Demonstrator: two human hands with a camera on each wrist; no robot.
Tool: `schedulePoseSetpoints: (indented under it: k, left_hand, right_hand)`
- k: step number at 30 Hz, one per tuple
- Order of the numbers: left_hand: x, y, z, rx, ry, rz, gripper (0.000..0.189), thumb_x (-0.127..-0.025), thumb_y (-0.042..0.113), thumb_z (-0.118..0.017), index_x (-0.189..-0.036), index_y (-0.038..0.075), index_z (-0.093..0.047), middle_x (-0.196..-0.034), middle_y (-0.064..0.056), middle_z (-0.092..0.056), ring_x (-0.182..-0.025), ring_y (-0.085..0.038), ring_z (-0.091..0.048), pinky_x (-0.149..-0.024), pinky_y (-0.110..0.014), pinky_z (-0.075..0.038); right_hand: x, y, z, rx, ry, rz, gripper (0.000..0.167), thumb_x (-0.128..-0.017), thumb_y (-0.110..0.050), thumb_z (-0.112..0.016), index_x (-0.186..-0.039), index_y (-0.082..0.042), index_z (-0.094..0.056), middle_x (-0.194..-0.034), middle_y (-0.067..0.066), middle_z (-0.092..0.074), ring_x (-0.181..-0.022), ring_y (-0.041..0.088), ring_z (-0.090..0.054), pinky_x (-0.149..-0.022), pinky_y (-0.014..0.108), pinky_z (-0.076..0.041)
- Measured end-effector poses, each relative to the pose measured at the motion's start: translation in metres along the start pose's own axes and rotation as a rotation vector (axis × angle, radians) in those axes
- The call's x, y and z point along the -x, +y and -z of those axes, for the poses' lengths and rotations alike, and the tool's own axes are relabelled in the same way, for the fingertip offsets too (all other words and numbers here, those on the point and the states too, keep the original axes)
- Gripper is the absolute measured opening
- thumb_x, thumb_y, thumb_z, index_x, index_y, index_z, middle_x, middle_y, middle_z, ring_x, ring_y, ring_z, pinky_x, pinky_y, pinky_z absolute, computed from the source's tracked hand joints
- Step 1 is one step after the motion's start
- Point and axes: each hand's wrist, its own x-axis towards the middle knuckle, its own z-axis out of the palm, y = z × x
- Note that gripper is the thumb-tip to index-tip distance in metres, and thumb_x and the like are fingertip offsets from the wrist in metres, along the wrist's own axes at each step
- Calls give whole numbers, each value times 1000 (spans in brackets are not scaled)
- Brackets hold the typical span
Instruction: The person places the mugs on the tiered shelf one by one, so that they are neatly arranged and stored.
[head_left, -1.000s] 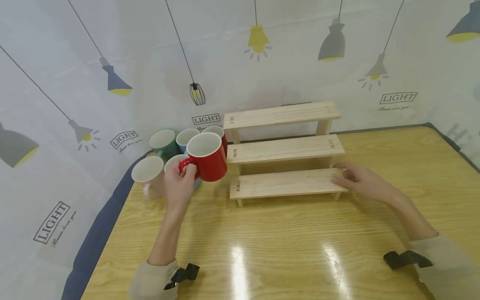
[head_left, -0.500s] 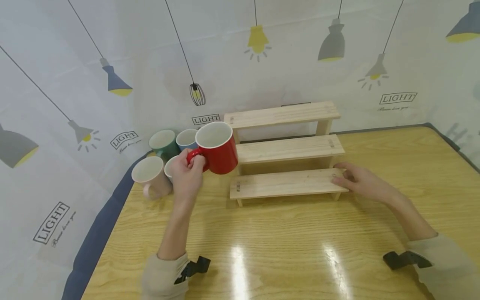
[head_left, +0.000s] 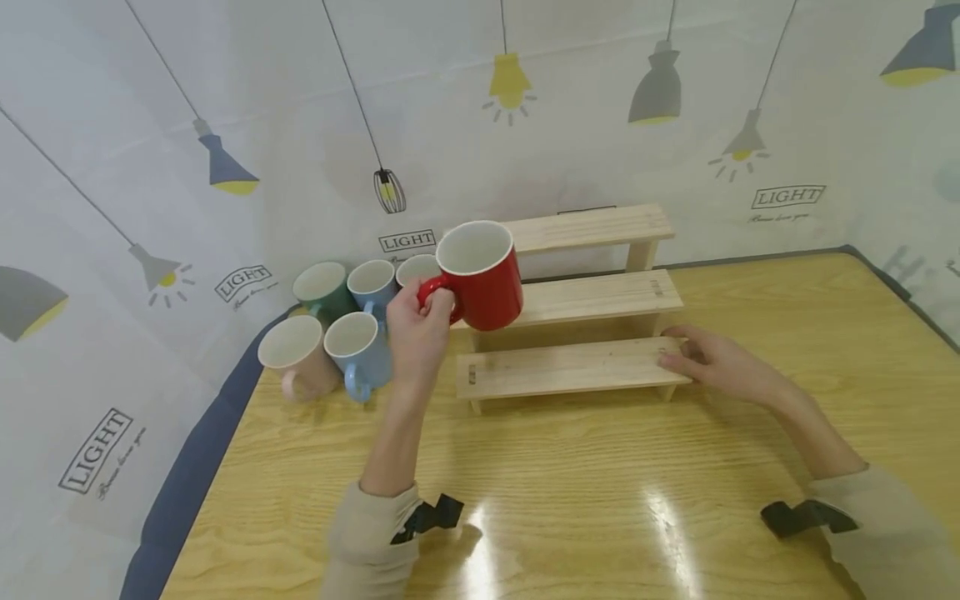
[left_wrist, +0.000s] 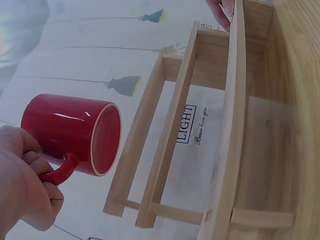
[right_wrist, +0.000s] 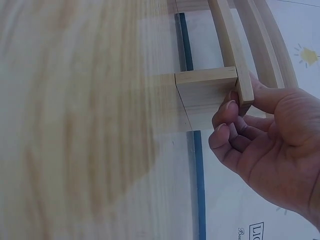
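Observation:
My left hand [head_left: 420, 333] grips the handle of a red mug [head_left: 491, 287] with a white inside. In the head view the mug overlaps the left part of the upper two shelves of a three-step wooden rack [head_left: 577, 367]. The left wrist view shows the red mug [left_wrist: 70, 130] held in the air beside the rack [left_wrist: 165, 140], fingers curled through its handle. My right hand [head_left: 723, 367] pinches the right end of the lowest shelf. In the right wrist view the right hand [right_wrist: 280, 135] has its thumb on top and its fingers curled underneath the board's end.
Left of the rack stand a pink mug [head_left: 296, 358], a light blue mug [head_left: 360, 354], a green mug [head_left: 324, 292] and a blue mug [head_left: 372, 283]. Another mug [head_left: 418, 268] is partly hidden behind my left hand. A printed cloth wall [head_left: 300, 125] borders the wooden table [head_left: 555, 483].
My left hand has carried the red mug rightward and a little up, from over the other mugs to in front of the rack. The right hand keeps its hold on the lowest shelf.

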Motion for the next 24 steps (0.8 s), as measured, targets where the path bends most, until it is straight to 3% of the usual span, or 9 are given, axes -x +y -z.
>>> schedulePoseSetpoints:
  k: [8, 18, 24]
  left_hand:
    - [-14, -2, -25, 6, -64, 9, 23, -88, 0, -48, -69, 11, -40, -62, -1, -36, -59, -13, -42, -57, -25, -41]
    - [-33, 2, -56, 23, -118, 9, 24, -92, 1, -51, -72, 10, -43, -64, -2, -39, -62, -15, -45, -56, -24, -39]
    - [-44, -1, -71, -58, -143, -21, 22, -93, 6, -53, -73, 10, -45, -65, -2, -40, -62, -13, -43, -54, -24, -34]
  right_hand:
    - [1, -2, 0, -35, -4, -13, 54, -104, -23, -56, -141, 12, -37, -109, 21, -67, -92, 24, -67, -75, 36, -57]
    - [2, 1, 0, -38, -12, -18, 55, -104, -23, -56, -143, 12, -36, -105, 17, -67, -89, 23, -65, -73, 36, -56]
    - [3, -3, -1, -46, -15, -22, 58, -105, -23, -55, -145, 12, -32, -104, 17, -67, -87, 21, -65, -73, 35, -56]
